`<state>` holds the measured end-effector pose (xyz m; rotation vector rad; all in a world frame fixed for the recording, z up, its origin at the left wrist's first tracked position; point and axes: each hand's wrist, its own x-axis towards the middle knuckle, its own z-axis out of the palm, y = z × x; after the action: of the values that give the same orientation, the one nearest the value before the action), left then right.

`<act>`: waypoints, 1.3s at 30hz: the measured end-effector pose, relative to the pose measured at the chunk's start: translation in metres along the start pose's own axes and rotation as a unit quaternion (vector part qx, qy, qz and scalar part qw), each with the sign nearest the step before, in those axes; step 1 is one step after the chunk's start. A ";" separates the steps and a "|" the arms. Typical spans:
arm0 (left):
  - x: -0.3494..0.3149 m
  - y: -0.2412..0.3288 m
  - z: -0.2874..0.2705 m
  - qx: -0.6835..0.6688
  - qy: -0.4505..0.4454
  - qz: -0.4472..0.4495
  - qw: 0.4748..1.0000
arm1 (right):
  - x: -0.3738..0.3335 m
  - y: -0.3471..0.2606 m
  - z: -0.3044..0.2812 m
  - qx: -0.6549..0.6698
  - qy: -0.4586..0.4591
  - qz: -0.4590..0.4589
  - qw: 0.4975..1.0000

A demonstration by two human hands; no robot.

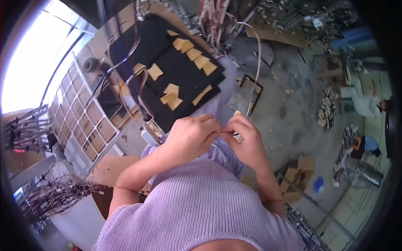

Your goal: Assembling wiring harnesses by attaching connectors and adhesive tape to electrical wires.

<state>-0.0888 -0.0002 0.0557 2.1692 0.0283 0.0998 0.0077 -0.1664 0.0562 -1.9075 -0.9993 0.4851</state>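
Note:
My left hand (190,136) and my right hand (246,137) meet in front of my chest, with fingertips pinched together. A short stretch of thin dark cable (235,134) shows in the curl of my right hand. Whatever lies between the left fingertips is too small and covered to make out. A small yellow piece (237,112) sticks up beside the right index finger. From above, a pale cable (259,62) hangs down to just behind the right hand. Beyond my hands lies a black board (153,98) with several yellow pieces (194,54) scattered over it.
A white wire rack (86,113) and a small white box (149,136) stand left of the board. Bundled cables (215,21) hang at the top. Dark cable bundles (54,205) lie lower left. An open carton (298,178) sits on the floor at right; two people work farther right.

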 end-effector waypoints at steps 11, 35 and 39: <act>0.043 -0.071 -0.039 0.106 0.120 -0.077 0.984 | 0.274 0.039 0.086 -0.115 0.001 -0.059 0.992; 0.067 -0.121 -0.080 0.082 -0.008 -0.120 0.989 | 0.267 0.074 0.105 -0.187 -0.066 -0.259 0.945; 0.064 -0.121 -0.080 0.083 -0.006 -0.124 0.989 | 0.256 0.072 0.102 -0.026 -0.091 -0.220 0.971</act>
<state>-0.0296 0.1378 0.0053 2.3142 0.3086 -0.0599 0.1242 0.0736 -0.0427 -1.6371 -1.5214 0.3785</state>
